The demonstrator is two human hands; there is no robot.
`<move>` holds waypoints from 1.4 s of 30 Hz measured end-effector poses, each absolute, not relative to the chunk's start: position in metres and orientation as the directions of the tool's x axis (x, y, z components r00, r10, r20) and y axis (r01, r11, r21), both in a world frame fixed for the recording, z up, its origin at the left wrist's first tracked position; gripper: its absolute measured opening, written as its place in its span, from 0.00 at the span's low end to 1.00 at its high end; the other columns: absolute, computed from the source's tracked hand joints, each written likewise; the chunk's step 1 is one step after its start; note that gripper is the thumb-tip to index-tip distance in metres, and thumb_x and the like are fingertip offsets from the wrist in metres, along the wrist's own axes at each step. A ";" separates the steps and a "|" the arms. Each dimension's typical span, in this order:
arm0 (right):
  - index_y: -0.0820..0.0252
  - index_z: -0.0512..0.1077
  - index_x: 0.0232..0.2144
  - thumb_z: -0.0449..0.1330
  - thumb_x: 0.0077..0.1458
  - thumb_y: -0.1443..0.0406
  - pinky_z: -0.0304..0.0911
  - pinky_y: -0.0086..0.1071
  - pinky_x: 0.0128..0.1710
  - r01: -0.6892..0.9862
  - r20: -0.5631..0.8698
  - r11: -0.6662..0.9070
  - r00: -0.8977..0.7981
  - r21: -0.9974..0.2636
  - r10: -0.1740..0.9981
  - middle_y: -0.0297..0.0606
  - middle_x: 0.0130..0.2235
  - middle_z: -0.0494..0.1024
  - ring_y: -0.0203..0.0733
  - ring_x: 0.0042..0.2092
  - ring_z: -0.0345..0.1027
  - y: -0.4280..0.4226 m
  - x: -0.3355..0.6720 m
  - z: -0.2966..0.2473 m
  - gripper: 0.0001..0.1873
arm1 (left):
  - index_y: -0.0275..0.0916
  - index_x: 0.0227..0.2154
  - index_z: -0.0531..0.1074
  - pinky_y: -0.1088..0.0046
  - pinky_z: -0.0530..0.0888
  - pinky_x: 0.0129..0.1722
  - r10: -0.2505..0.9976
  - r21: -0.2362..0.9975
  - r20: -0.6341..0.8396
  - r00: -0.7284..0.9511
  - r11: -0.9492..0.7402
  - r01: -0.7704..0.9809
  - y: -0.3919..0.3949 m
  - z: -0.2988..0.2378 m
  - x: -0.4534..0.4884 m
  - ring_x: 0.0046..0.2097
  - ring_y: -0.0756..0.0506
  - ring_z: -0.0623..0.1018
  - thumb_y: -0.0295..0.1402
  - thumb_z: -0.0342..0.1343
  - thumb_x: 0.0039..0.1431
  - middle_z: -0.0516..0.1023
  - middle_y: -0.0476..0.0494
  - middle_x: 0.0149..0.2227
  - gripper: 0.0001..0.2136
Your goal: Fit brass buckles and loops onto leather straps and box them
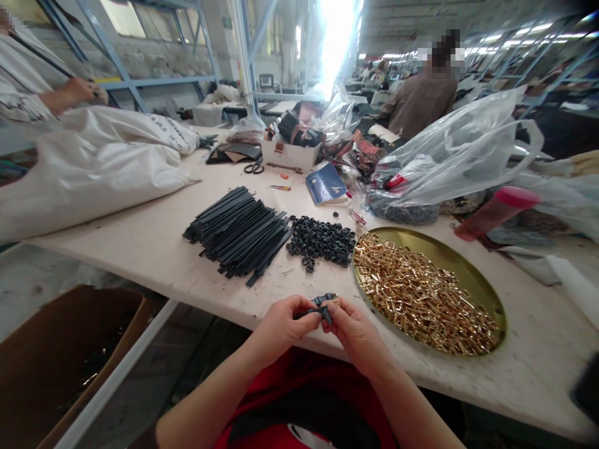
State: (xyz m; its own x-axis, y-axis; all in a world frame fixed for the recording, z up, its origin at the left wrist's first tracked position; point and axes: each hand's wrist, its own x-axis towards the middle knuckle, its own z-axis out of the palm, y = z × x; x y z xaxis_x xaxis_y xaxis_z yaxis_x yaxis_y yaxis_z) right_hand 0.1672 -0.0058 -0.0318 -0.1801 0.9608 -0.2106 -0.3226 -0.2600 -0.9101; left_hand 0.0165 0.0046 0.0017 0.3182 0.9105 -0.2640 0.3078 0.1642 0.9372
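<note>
My left hand (283,324) and my right hand (352,330) meet at the near edge of the table, both pinched on one folded black strap (322,307) with a small black ring on it. Ahead lies a pile of long black straps (241,232). To its right is a heap of small black rings (322,241). A round gold tray (468,274) at the right holds several small gold metal pieces (421,296).
A big white sack (88,168) lies at the left, with another person's hand behind it. Clear plastic bags (449,156), a blue booklet (326,184), scissors (254,167), a white box (290,153) and a red bottle (496,212) crowd the far side. A cardboard box (56,355) stands on the floor at the left.
</note>
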 end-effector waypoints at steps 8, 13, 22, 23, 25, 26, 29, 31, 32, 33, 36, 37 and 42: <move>0.55 0.65 0.32 0.57 0.48 0.61 0.54 0.29 0.24 0.340 0.105 0.085 0.042 -0.937 0.994 0.28 0.22 0.67 0.35 0.23 0.58 -0.010 0.168 -0.038 0.07 | 0.34 0.30 0.70 0.78 0.66 0.27 0.846 0.921 -0.388 0.366 0.375 0.110 0.002 -0.003 0.014 0.26 0.54 0.68 0.34 0.57 0.44 0.72 0.50 0.26 0.10; 0.56 0.65 0.29 0.51 0.54 0.62 0.52 0.29 0.23 0.435 0.079 0.160 -0.198 -0.886 0.977 0.29 0.22 0.66 0.35 0.23 0.57 -0.016 0.176 -0.039 0.06 | 0.33 0.30 0.70 0.76 0.68 0.29 0.790 0.884 -0.455 0.411 0.455 0.105 0.002 -0.013 0.019 0.25 0.52 0.71 0.30 0.57 0.43 0.72 0.51 0.22 0.09; 0.54 0.66 0.37 0.49 0.56 0.61 0.59 0.31 0.32 0.298 0.035 0.095 -0.199 -0.950 0.979 0.35 0.33 0.74 0.41 0.35 0.67 -0.024 0.177 -0.041 0.09 | 0.34 0.37 0.68 0.73 0.70 0.33 0.720 0.897 -0.423 0.551 0.421 0.138 0.010 -0.006 0.015 0.31 0.49 0.75 0.30 0.55 0.46 0.75 0.48 0.27 0.13; 0.54 0.66 0.38 0.49 0.56 0.60 0.60 0.32 0.34 0.267 0.030 0.089 -0.219 -0.960 0.975 0.36 0.35 0.74 0.42 0.37 0.67 -0.024 0.175 -0.042 0.09 | 0.34 0.37 0.68 0.73 0.70 0.34 0.723 0.903 -0.409 0.556 0.410 0.132 0.011 -0.007 0.016 0.32 0.48 0.75 0.31 0.55 0.47 0.75 0.47 0.29 0.13; 0.53 0.65 0.40 0.48 0.57 0.60 0.60 0.33 0.36 0.239 0.021 0.082 -0.245 -0.968 0.969 0.36 0.36 0.74 0.43 0.39 0.67 -0.019 0.171 -0.041 0.10 | 0.35 0.40 0.67 0.73 0.70 0.34 0.727 0.919 -0.378 0.573 0.368 0.139 0.014 -0.011 0.018 0.35 0.47 0.75 0.32 0.55 0.48 0.76 0.44 0.33 0.14; 0.53 0.65 0.40 0.47 0.57 0.60 0.60 0.33 0.35 0.264 0.021 0.086 -0.241 -0.961 0.970 0.37 0.36 0.74 0.42 0.38 0.67 -0.013 0.170 -0.041 0.11 | 0.35 0.42 0.66 0.73 0.70 0.34 0.738 0.931 -0.361 0.571 0.320 0.175 0.017 -0.014 0.017 0.35 0.47 0.75 0.33 0.54 0.49 0.76 0.44 0.35 0.16; 0.55 0.67 0.36 0.48 0.56 0.61 0.58 0.35 0.35 0.510 0.091 0.180 -0.195 -0.841 0.977 0.38 0.34 0.74 0.43 0.36 0.66 0.013 0.171 -0.044 0.10 | 0.37 0.49 0.61 0.73 0.69 0.34 0.831 0.898 -0.279 0.481 0.049 0.437 0.035 -0.020 0.008 0.35 0.46 0.75 0.35 0.53 0.52 0.76 0.45 0.33 0.21; 0.57 0.69 0.32 0.50 0.55 0.63 0.57 0.36 0.37 0.672 0.173 0.277 -0.220 -0.687 0.960 0.40 0.34 0.73 0.45 0.37 0.65 0.032 0.172 -0.050 0.09 | 0.38 0.48 0.63 0.71 0.67 0.38 0.911 0.726 -0.155 0.382 -0.157 0.670 0.053 -0.023 -0.005 0.39 0.45 0.74 0.36 0.50 0.55 0.75 0.43 0.37 0.18; 0.58 0.70 0.31 0.50 0.55 0.64 0.57 0.36 0.38 0.716 0.193 0.318 -0.253 -0.622 0.948 0.41 0.34 0.73 0.45 0.37 0.65 0.041 0.173 -0.053 0.09 | 0.38 0.46 0.65 0.70 0.66 0.41 0.939 0.593 -0.084 0.335 -0.223 0.774 0.063 -0.024 -0.012 0.42 0.44 0.73 0.36 0.49 0.56 0.74 0.41 0.39 0.15; 0.58 0.70 0.30 0.49 0.55 0.65 0.57 0.36 0.38 0.739 0.197 0.349 -0.288 -0.576 0.937 0.41 0.34 0.73 0.44 0.38 0.64 0.047 0.173 -0.057 0.09 | 0.37 0.44 0.67 0.70 0.66 0.43 0.955 0.442 -0.020 0.295 -0.256 0.859 0.074 -0.026 -0.020 0.43 0.43 0.72 0.35 0.48 0.57 0.73 0.40 0.41 0.13; 0.58 0.71 0.29 0.48 0.55 0.66 0.57 0.36 0.38 0.777 0.177 0.374 -0.331 -0.507 0.927 0.40 0.33 0.73 0.43 0.37 0.64 0.051 0.173 -0.069 0.11 | 0.35 0.39 0.68 0.68 0.66 0.41 0.975 0.086 0.070 0.213 -0.218 0.972 0.104 -0.033 -0.036 0.43 0.42 0.71 0.31 0.46 0.58 0.70 0.37 0.40 0.09; 0.58 0.71 0.29 0.49 0.56 0.65 0.57 0.36 0.38 0.787 0.184 0.373 -0.325 -0.492 0.928 0.40 0.33 0.73 0.44 0.37 0.64 0.049 0.173 -0.072 0.11 | 0.35 0.38 0.68 0.68 0.66 0.39 0.978 0.029 0.074 0.193 -0.196 0.980 0.113 -0.036 -0.038 0.41 0.42 0.71 0.30 0.46 0.58 0.70 0.37 0.39 0.09; 0.58 0.72 0.32 0.49 0.56 0.64 0.56 0.37 0.39 0.797 0.264 0.369 -0.271 -0.478 0.926 0.41 0.35 0.74 0.44 0.38 0.64 0.036 0.174 -0.080 0.12 | 0.32 0.36 0.66 0.68 0.67 0.35 0.987 -0.027 0.087 0.133 -0.131 0.991 0.131 -0.050 -0.032 0.38 0.41 0.72 0.27 0.42 0.58 0.68 0.36 0.36 0.09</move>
State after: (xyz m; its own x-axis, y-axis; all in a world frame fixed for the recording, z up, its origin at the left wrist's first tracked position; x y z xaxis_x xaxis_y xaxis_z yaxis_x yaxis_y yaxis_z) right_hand 0.1740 0.0358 -0.0804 -0.2706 0.9257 0.2642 0.7969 0.3694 -0.4781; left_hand -0.0318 0.1313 -0.0495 0.1329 0.9873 0.0869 0.9910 -0.1310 -0.0270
